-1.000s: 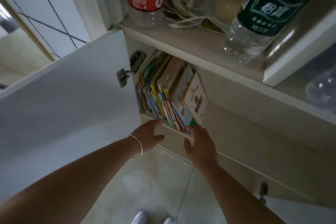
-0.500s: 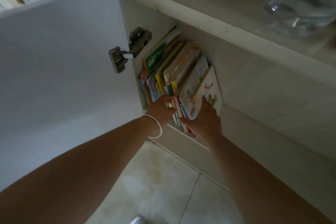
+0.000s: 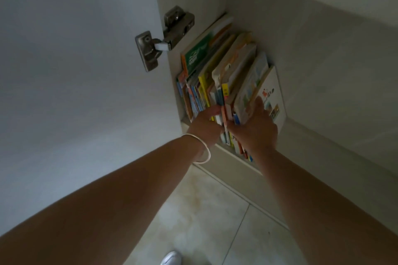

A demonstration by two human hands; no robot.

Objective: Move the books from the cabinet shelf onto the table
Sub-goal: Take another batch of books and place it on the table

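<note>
Head view, books: I see the row of thin colourful picture books (image 3: 224,79) standing upright, leaning left, on the low cabinet shelf (image 3: 228,153).
Left hand (image 3: 204,123): fingers curled into the row's left part, pinching spines.
Right hand (image 3: 256,129): fingers wrapped round the right-hand books, thumb on the near edges.
Left wrist: thin white bangle (image 3: 204,150).
Far left: open white cabinet door (image 3: 75,71), metal hinge (image 3: 159,38).

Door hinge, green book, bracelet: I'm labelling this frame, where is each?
Door hinge (image 3: 150,49), head view: metal plate on the door.
Green book (image 3: 197,55), head view: its front cover.
Bracelet (image 3: 207,150), head view: band on the left wrist.
</note>
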